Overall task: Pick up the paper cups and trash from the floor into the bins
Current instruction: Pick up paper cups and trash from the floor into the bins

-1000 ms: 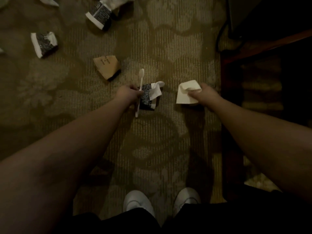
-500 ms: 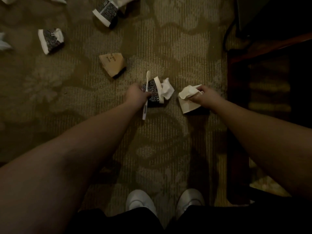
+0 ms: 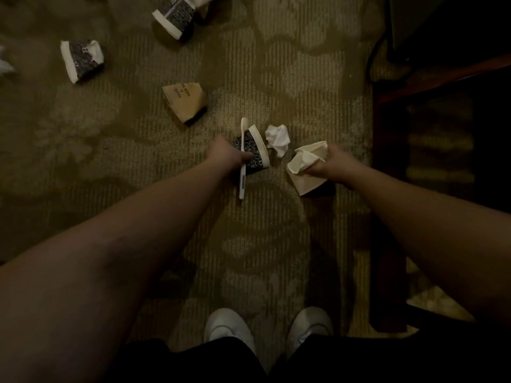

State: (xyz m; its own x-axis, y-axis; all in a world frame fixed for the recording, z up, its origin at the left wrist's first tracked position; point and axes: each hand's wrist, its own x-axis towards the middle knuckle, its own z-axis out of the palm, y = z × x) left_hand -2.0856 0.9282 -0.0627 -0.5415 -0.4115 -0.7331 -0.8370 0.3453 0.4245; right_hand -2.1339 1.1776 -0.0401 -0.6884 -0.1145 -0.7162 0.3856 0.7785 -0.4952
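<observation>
My left hand (image 3: 226, 156) grips a dark patterned paper cup (image 3: 255, 150) with a white rim, together with a white toothbrush (image 3: 242, 161) that lies across it. My right hand (image 3: 334, 163) holds a crushed white paper cup (image 3: 305, 167) with crumpled paper in its mouth. A crumpled white tissue (image 3: 278, 139) lies on the carpet between the two cups, apart from both hands. Farther off on the floor lie a flattened brown cup (image 3: 185, 102) and two more dark patterned cups, one to the left (image 3: 81, 60) and one at the top (image 3: 174, 17).
Patterned beige carpet (image 3: 138, 134) covers the floor. Dark wooden furniture (image 3: 442, 106) stands along the right side with a dark cable (image 3: 372, 56) beside it. My white shoes (image 3: 229, 327) show at the bottom. A white scrap (image 3: 4, 64) lies at the left edge.
The tissue has come out of the dark cup and now lies on the carpet beside it. My right hand has turned the white cup, rim toward the tissue. The camera shifted slightly.
</observation>
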